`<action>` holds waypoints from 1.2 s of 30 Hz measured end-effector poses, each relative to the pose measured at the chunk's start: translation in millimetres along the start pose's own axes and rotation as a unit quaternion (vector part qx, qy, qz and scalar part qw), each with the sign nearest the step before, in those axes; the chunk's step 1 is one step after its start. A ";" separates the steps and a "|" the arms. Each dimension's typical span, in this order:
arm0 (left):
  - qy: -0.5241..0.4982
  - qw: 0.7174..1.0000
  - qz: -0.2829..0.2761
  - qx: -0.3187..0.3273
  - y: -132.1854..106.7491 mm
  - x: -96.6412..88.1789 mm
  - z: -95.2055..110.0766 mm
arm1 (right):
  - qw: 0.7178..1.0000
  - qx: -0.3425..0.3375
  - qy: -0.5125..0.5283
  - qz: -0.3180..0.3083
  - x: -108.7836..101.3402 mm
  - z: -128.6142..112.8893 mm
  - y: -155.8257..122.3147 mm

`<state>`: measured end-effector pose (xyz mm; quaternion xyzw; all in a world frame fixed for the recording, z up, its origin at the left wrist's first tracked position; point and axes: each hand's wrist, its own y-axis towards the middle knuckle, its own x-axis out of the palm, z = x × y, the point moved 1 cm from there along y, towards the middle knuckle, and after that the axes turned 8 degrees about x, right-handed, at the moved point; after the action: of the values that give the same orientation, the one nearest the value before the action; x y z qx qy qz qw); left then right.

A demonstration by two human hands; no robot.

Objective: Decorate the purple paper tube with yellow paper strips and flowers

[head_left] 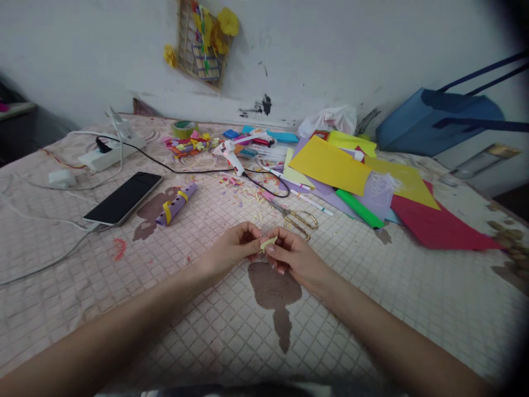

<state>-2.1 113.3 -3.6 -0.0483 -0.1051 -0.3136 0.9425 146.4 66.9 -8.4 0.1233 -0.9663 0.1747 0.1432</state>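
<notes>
Between my two hands is a small pale yellow-green paper piece, pinched at its ends over the quilted cloth. The fingers of my left hand close on its left end, and my right hand grips the other end. Gold-handled scissors lie just beyond my right hand. Small paper scraps are scattered past my fingertips. Farther left rests a rolled purple paper tube with yellow bands and dark spots.
A phone on a cable and a power strip lie left. A white glue gun with a black cord is at the back. Coloured sheets, a green roll and a blue bag occupy the right.
</notes>
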 end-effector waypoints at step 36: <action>0.150 0.988 -0.008 0.030 2.0 -5.7 -2.0 | 0.975 -0.043 -0.188 0.107 -4.3 -4.5 -2.8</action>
<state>-5.0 117.9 -7.0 0.0285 0.0272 -0.3220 0.9459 152.3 66.8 -4.9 0.0433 -0.9901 0.1215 -0.0552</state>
